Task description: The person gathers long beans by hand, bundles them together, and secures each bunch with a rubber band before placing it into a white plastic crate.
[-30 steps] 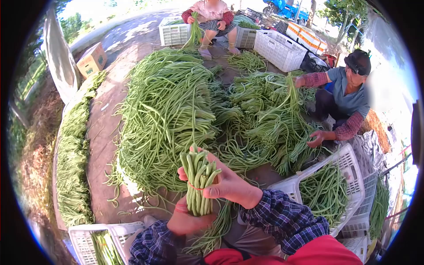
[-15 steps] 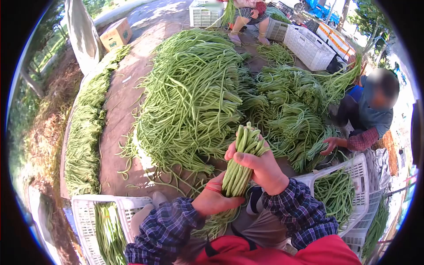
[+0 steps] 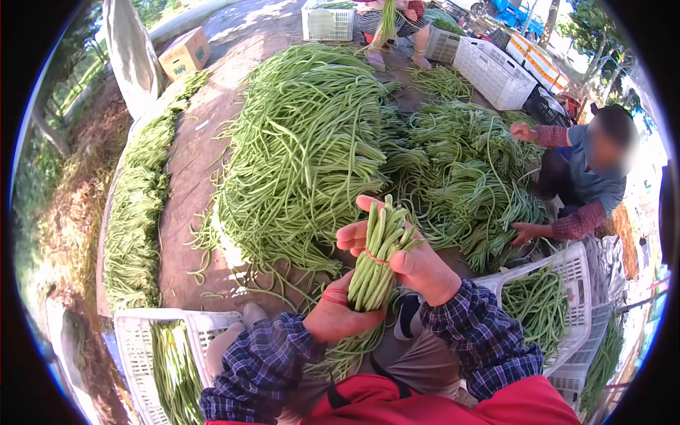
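Note:
A bundle of long green beans (image 3: 370, 283) stands slightly tilted in front of me, with a red rubber band (image 3: 377, 257) around its upper part. My left hand (image 3: 338, 312) is closed round the lower end of the bundle. More red bands (image 3: 334, 297) circle that hand. My right hand (image 3: 425, 265) is open beside the upper end, its fingers stretched out behind the beans and its thumb apart. Beyond my hands lies a large heap of loose long beans (image 3: 304, 156).
Bean bundles (image 3: 474, 163) are piled at the right, where a co-worker (image 3: 591, 163) crouches. White crates (image 3: 577, 283) of beans stand at my right, another crate (image 3: 127, 340) at my left. A bean row (image 3: 138, 212) runs along the left. Another person (image 3: 389, 28) sits at the back.
My right hand has loosened from the bundle and its fingers have spread, showing the red band around the beans. The co-worker's raised hand no longer holds beans.

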Tool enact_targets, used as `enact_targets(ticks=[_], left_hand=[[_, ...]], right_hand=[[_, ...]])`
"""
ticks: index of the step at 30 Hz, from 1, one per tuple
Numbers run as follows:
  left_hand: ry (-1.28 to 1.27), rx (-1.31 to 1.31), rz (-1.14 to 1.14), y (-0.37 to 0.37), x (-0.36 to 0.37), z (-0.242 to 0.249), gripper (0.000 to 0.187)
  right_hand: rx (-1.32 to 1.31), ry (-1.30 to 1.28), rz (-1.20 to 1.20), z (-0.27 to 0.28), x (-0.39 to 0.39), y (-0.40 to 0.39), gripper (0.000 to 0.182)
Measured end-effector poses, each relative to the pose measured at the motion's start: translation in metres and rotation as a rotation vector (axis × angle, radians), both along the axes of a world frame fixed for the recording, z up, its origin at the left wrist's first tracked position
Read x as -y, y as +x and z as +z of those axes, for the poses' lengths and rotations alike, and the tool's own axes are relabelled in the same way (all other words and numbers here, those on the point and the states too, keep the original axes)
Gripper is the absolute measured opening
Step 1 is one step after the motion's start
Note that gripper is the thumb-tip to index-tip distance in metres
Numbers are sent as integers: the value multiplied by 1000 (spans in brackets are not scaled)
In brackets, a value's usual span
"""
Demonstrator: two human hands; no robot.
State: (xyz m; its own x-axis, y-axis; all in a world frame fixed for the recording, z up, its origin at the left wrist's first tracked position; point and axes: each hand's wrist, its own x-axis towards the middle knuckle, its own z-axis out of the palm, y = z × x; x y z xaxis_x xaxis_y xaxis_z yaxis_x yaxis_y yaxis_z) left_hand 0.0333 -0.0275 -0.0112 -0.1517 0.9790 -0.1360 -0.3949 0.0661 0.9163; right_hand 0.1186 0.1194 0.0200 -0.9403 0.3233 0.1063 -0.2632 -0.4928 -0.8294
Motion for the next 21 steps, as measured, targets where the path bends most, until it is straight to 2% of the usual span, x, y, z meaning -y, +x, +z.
enact_targets(ticks=[3,6,8,12,15,16,17,19,21], left_hand=[[-9,27,-2,3,0,-2,52],[-15,16,-20,2,0,-7,54],[-19,0,-38,1,-1,-8,57],[6,10,52,2,-3,-9,57],[44,-37,140,3,-3,-14,57],[48,-90,168,2,-4,-16,59],[48,-91,166,2,-4,-19,59],[28,-232,189,0,-7,-25,63],[73,-208,152,-3,-9,-38,66]], right_hand=[[50,78,19,1,3,2,93],[7,4,-31,1,6,0,93],[-12,-131,-94,2,7,-2,94],[-11,-103,-84,1,10,-3,95],[163,98,-108,-2,18,-3,88],[170,99,-139,-2,21,-5,75],[170,98,-141,-4,22,-7,75],[217,60,-163,-11,20,-8,62],[186,38,-201,-17,21,-8,55]])
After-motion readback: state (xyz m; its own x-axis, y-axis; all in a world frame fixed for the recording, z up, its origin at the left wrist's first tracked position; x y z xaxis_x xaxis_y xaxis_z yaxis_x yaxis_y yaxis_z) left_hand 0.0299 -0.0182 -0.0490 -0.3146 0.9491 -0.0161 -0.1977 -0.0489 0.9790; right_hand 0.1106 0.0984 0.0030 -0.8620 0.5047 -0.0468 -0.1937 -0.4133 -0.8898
